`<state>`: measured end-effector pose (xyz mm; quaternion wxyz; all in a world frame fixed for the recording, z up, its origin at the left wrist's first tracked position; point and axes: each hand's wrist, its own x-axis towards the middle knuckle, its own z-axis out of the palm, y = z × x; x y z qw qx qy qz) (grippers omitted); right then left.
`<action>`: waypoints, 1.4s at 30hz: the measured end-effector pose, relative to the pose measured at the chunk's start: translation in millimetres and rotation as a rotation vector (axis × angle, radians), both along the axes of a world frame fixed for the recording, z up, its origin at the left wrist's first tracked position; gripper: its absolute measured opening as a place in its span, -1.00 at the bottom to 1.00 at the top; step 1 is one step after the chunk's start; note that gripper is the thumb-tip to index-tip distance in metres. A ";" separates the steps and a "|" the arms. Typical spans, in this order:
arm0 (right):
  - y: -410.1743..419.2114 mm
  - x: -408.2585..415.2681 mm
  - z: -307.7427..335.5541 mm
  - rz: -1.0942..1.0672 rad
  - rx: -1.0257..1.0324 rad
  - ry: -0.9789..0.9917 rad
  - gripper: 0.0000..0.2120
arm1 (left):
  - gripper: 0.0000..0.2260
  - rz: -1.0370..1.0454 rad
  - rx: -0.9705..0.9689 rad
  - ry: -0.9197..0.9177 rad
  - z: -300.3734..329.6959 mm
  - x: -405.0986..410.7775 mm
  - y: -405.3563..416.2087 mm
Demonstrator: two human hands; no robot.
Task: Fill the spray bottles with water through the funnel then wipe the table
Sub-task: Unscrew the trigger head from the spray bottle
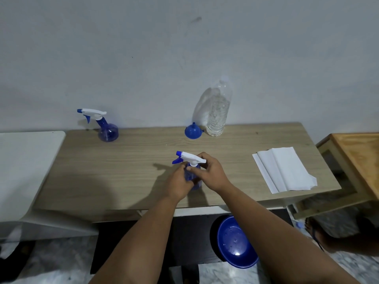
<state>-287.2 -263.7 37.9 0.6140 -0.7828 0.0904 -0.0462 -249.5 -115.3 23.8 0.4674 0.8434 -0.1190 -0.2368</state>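
Two spray bottles: the near spray bottle gripped by left hand and right hand; the far spray bottle standing free on desk. One funnel, one water bottle.

We see a blue spray bottle upright near the table's front edge, its white trigger head pointing left. A second spray bottle stands upright at the back left, nozzle also left. An inverted blue funnel sits just beside a clear water bottle at the back. White folded tissue lies flat on the right.
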 end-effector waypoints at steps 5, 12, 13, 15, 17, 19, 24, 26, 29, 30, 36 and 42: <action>-5.9 0.9 2.1 0.043 -0.023 0.017 -0.84 | -0.60 -0.003 0.038 -0.019 1.9 -2.4 -1.6; -11.1 -1.1 4.1 0.069 0.008 0.029 -0.80 | -0.65 -0.030 0.067 -0.021 -3.2 0.3 0.8; -12.2 -0.6 5.5 0.083 0.011 0.043 -0.79 | -0.69 -0.027 0.071 -0.017 -3.9 0.4 1.5; -17.5 1.3 9.5 0.138 0.012 0.073 -0.80 | -0.76 -0.027 0.085 -0.008 -9.9 2.7 3.4; -21.3 2.3 14.8 0.194 0.010 0.095 -0.74 | -0.73 -0.038 0.092 -0.002 -11.9 4.7 4.6; -18.4 2.2 14.1 0.171 -0.008 0.099 -0.74 | -0.74 -0.053 0.111 -0.005 -8.6 4.3 3.9; -0.1 -0.5 0.7 -0.007 -0.007 0.062 -0.73 | -0.74 -0.059 0.169 -0.028 -9.1 4.8 4.2; -2.5 -2.7 0.4 0.041 0.010 0.061 -0.74 | -0.74 -0.065 0.189 -0.042 -7.7 5.2 4.3; 1.8 -5.3 0.3 0.007 0.047 0.070 -0.65 | -0.81 -0.066 0.208 -0.043 -10.5 6.5 4.0; 4.9 -5.1 0.2 -0.037 0.064 0.064 -0.64 | -0.85 -0.064 0.214 -0.049 -13.0 7.4 4.0; -1.0 -1.6 7.0 0.060 0.081 0.092 -0.66 | -0.81 -0.059 0.206 -0.045 -11.9 9.5 5.6; 2.1 -2.8 3.6 0.012 0.099 0.088 -0.73 | -0.78 -0.059 0.188 -0.062 -13.9 9.3 4.6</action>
